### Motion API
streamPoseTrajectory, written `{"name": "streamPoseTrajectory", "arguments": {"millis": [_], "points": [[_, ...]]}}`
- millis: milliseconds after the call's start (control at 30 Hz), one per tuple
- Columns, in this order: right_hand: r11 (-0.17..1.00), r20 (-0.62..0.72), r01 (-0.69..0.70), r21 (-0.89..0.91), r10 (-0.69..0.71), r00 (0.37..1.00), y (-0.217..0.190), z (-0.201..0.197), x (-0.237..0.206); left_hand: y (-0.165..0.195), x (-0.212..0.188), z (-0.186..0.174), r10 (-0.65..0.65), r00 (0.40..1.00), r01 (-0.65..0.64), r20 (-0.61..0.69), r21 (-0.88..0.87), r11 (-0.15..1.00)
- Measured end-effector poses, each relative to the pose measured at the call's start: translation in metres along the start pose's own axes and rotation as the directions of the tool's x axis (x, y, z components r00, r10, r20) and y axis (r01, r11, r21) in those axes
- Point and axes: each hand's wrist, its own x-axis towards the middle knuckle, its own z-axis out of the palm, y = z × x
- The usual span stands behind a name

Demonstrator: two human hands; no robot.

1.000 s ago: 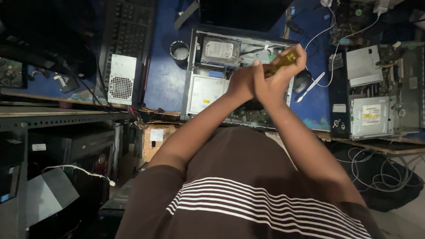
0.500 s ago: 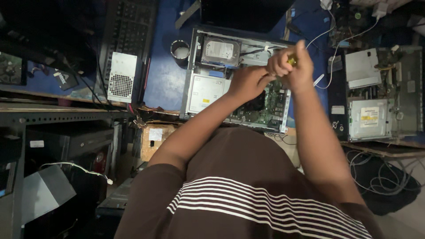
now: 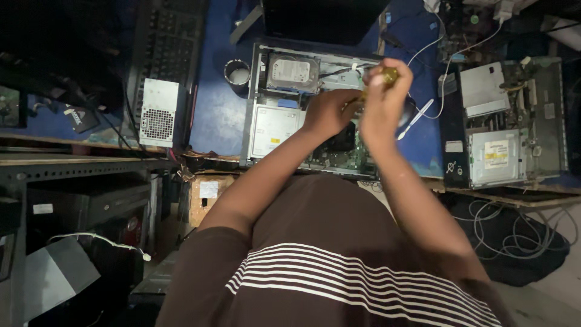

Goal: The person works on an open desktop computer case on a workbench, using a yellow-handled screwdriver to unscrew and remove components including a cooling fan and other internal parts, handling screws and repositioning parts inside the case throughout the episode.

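Note:
An open desktop computer case [image 3: 260, 130] lies on the blue bench top with a silver hard drive [image 3: 292, 71] at its far end and a green motherboard [image 3: 339, 158] near me. My right hand [image 3: 382, 103] is closed around the yellow handle of a screwdriver [image 3: 388, 75], held upright over the case. Just to its left, my left hand [image 3: 327, 112] reaches into the case with its fingers curled toward the screwdriver's shaft. The shaft and tip are hidden behind both hands.
A grey power supply [image 3: 158, 112] and a black keyboard [image 3: 166, 42] lie left of the case, with a small round cup [image 3: 237, 74] between them. A second opened computer [image 3: 514, 121] sits on the right. Loose cables [image 3: 514, 236] hang below the bench's right edge, and a cardboard box [image 3: 209, 195] sits beneath it.
Both hands were clasped together on the screwdriver. Now they are apart: my right hand has risen with the handle upright and my left hand has dropped lower into the case.

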Motion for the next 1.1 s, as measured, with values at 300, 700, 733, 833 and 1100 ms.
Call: {"name": "streamPoseTrajectory", "arguments": {"millis": [300, 700, 733, 833, 1100], "points": [[0.916, 0.063, 0.258, -0.307, -0.251, 0.966, 0.005, 0.015, -0.015, -0.014, -0.001, 0.005, -0.151, 0.974, 0.128, 0.168, 0.142, 0.982], [0.862, 0.383, -0.260, 0.434, 0.085, 0.920, 0.012, -0.011, 0.032, -0.003, -0.004, -0.009, -0.009, 1.000, 0.009, -0.007, 0.006, 1.000], [0.852, 0.476, -0.319, 0.416, 0.095, 0.874, 0.010, -0.017, 0.041, -0.002, -0.004, -0.010, -0.014, 1.000, 0.014, 0.008, -0.006, 1.000], [0.834, 0.660, -0.397, 0.383, 0.053, 0.749, 0.005, -0.027, 0.052, 0.000, -0.007, -0.012, 0.021, 1.000, -0.021, 0.003, 0.019, 1.000], [0.823, 0.665, -0.391, 0.412, 0.022, 0.747, -0.005, -0.026, 0.054, 0.003, -0.012, -0.008, 0.067, 0.995, -0.065, 0.077, -0.034, 0.997]]}}
